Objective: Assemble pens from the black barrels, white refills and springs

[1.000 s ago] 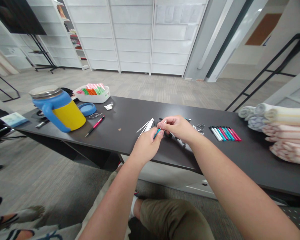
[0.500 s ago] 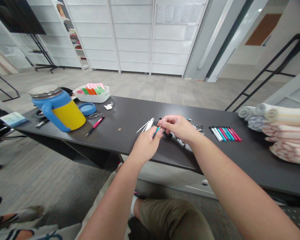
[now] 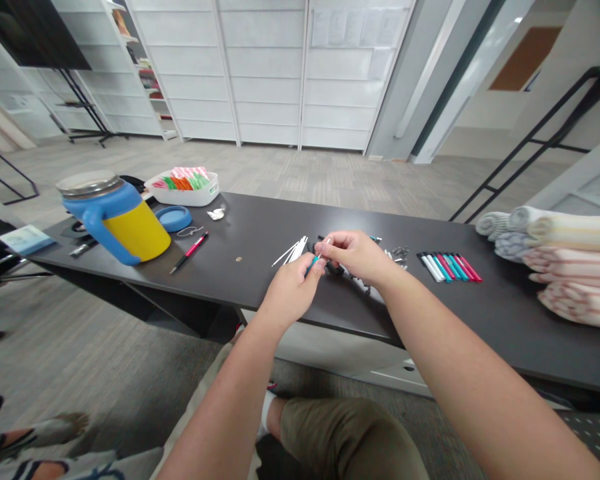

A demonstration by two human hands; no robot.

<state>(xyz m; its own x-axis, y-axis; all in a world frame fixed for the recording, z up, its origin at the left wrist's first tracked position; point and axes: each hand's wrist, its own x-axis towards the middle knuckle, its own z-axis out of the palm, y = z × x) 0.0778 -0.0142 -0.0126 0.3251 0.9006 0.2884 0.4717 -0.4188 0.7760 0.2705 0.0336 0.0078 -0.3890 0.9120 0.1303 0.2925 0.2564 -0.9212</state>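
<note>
My left hand (image 3: pixel 291 288) is closed round a teal pen barrel (image 3: pixel 311 264), held just above the dark table. Against its far end my right hand (image 3: pixel 356 255) is pinching a thin whitish piece (image 3: pixel 329 241), perhaps a refill; the fingers hide most of it. Several thin white sticks (image 3: pixel 296 249) lie beyond the left hand. Behind and under the right hand are small black parts (image 3: pixel 336 269), partly covered. Small grey pieces (image 3: pixel 399 256) are scattered to its right. Farther right, several white, teal and red pens (image 3: pixel 450 267) with black tips lie in a row.
On the left of the table (image 3: pixel 260 227) stand a blue and yellow mug (image 3: pixel 123 223), a blue lid (image 3: pixel 174 217) and a white basket (image 3: pixel 187 193) of wrapped packets. A red and black pen (image 3: pixel 190 252) lies nearby. Rolled cloths (image 3: pixel 575 260) are stacked at the right end.
Both hands stay together at the same place, with the teal barrel and the whitish piece still held. The view has shifted only very slightly.
</note>
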